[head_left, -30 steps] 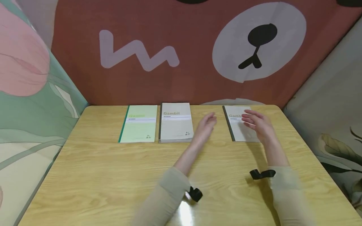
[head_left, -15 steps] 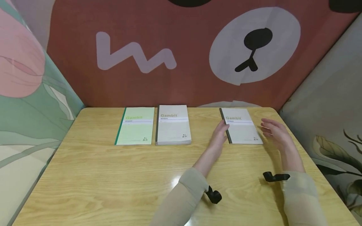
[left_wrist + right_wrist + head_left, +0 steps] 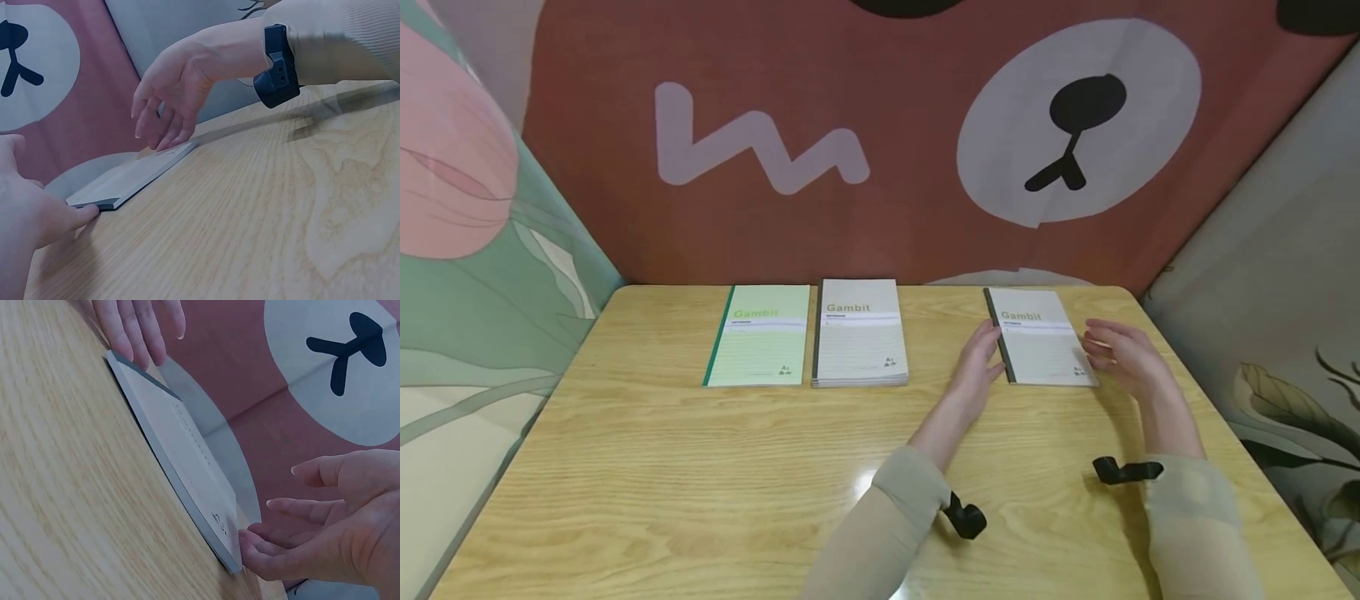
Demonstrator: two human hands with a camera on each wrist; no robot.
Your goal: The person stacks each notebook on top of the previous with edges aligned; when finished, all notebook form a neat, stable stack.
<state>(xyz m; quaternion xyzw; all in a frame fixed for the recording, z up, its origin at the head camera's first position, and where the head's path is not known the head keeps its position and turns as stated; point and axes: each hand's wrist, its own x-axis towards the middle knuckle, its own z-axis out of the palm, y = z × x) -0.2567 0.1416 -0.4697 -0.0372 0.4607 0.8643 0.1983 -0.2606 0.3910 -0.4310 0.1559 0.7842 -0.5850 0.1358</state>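
A white notebook (image 3: 1041,342) with a dark spine and the word Gambit lies flat on the table, between both hands. Along its spine, the left hand (image 3: 975,367) touches with loosely straight fingers; in the left wrist view its thumb (image 3: 84,215) meets the spine's near corner. At the opposite edge is the right hand (image 3: 1127,358), its fingers relaxed and slightly bent. Fingertips of that hand (image 3: 350,525) touch the notebook's edge in the right wrist view. Neither hand grips or lifts it.
Left of the hands lies a stack of white notebooks (image 3: 861,337) with dark spines. Beside it is a green notebook (image 3: 760,337). All are near the back edge of the wooden table (image 3: 700,483), against a wall covering (image 3: 910,225) printed with a bear.
Both hands have moved right, the left from beside the stack to the notebook's spine. The right hand went from above the notebook to its right edge, then slightly inward.
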